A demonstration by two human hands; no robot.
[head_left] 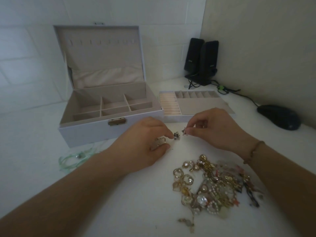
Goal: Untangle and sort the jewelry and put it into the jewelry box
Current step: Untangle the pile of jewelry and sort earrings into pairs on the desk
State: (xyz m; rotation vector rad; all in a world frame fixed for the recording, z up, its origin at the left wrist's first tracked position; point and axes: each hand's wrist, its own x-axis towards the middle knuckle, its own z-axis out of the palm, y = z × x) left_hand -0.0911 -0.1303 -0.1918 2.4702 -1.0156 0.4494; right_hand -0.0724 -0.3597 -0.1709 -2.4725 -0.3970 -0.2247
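Silvery earring [176,135], maybe a stud, pinched in our left hand [147,142]; right hand [212,129] pinches its twin [184,131]. Jewelry pile [213,185] nr us, box [109,106] open behind.

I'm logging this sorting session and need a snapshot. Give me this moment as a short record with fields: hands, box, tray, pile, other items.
left hand: left hand pinches a small silver piece; a pale gold piece lies under its fingers
right hand: right hand pinches a second small silver piece
box: jewelry box, lid open, the compartments in view hold nothing
tray: removable tray on the table right of the box
pile: tangled jewelry pile near the right forearm
other items: green cord, two speakers, computer mouse
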